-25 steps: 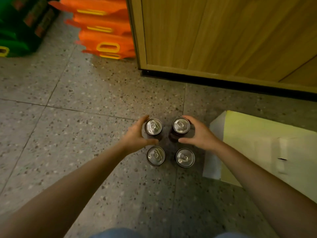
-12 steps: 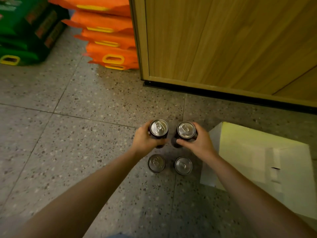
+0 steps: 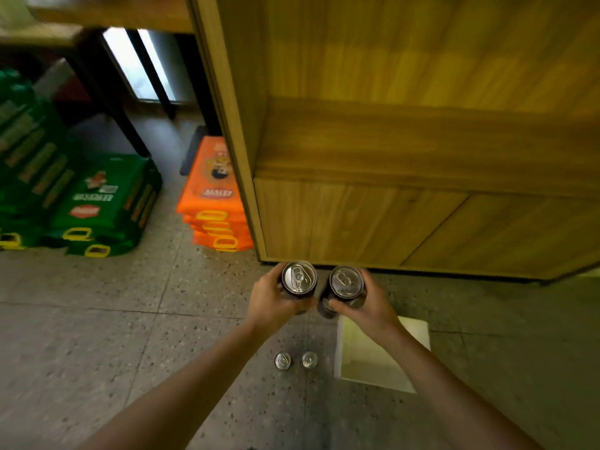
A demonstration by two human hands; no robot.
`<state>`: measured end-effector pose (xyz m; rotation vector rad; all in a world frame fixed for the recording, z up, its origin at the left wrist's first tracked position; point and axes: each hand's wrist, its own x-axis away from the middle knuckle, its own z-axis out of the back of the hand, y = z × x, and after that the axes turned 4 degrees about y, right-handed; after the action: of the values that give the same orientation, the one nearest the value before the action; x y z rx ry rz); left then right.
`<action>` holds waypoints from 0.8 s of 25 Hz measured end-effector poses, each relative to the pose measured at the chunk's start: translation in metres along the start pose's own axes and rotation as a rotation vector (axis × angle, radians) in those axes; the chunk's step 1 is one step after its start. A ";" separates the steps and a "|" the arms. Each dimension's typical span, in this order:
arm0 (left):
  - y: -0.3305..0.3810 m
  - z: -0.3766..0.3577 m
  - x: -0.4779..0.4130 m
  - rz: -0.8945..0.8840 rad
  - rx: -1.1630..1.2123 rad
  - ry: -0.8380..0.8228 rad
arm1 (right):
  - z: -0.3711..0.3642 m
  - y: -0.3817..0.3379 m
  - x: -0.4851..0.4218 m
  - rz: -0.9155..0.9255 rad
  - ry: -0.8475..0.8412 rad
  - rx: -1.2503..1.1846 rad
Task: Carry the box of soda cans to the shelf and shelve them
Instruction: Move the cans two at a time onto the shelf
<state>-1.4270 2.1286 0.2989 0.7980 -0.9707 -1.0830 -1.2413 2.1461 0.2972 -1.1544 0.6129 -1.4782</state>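
My left hand [image 3: 272, 303] grips a dark soda can [image 3: 299, 277] with a silver top, held upright in the air. My right hand [image 3: 367, 306] grips a second dark can [image 3: 346, 282] right beside it. Both cans hang just in front of the lower edge of the wooden shelf unit [image 3: 389, 151], whose open shelf board lies above them. Far below, two more cans [image 3: 282, 361] [image 3: 308, 359] stand on the speckled floor. The pale cardboard box [image 3: 367, 355] lies on the floor to their right, partly hidden by my right forearm.
Orange packs [image 3: 214, 203] are stacked on the floor against the shelf unit's left side. Green packs [image 3: 100, 203] are piled further left. A dark-legged table [image 3: 107, 92] stands behind them. Tiled floor [image 3: 97, 319] spreads at left.
Both hands have lifted their cans well off the floor and up towards the shelf. The view has risen, so the two floor cans and the box look smaller and lower.
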 end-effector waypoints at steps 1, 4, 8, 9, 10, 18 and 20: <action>0.033 0.010 0.008 -0.026 -0.016 -0.017 | 0.017 -0.029 0.014 -0.012 0.008 -0.019; 0.135 0.038 0.031 -0.092 -0.044 -0.071 | 0.075 -0.115 0.052 -0.021 0.038 -0.059; 0.251 0.057 0.054 -0.166 -0.045 -0.160 | 0.150 -0.202 0.092 -0.004 0.096 -0.036; 0.281 0.059 0.057 -0.209 -0.041 -0.176 | 0.171 -0.221 0.100 0.004 0.128 -0.025; 0.308 0.059 0.058 -0.242 -0.034 -0.190 | 0.191 -0.239 0.107 0.013 0.159 -0.021; 0.498 0.000 0.031 -0.431 0.071 -0.136 | 0.355 -0.329 0.101 0.200 0.373 -0.080; 0.539 -0.034 0.015 -0.446 0.103 -0.117 | 0.402 -0.341 0.081 0.281 0.378 -0.069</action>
<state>-1.2077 2.2693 0.7719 1.0774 -0.9765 -1.4845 -1.0230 2.2442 0.7742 -0.8027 1.0485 -1.4459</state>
